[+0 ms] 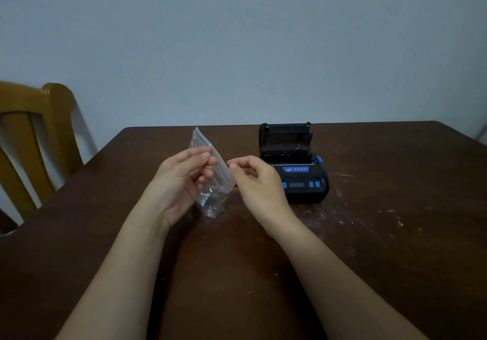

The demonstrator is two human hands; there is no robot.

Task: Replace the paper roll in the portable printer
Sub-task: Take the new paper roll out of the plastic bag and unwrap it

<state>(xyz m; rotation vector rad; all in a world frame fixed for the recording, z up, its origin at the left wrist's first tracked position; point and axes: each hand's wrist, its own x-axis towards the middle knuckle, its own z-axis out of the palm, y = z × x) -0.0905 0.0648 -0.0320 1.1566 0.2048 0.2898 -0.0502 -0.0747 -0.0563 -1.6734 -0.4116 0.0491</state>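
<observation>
A black portable printer with blue buttons sits on the dark wooden table, its lid standing open at the back. No paper roll shows in its bay. A clear zip bag is held upright just left of the printer, its lower corner near the tabletop. My left hand pinches the bag's top edge between thumb and fingers. My right hand is at the same edge from the right, thumb and forefinger pinched at the zip strip. What the bag holds is too blurred to name.
A wooden chair stands at the table's left side. Pale scratches mark the tabletop to the right of the printer. A plain wall rises behind the far table edge.
</observation>
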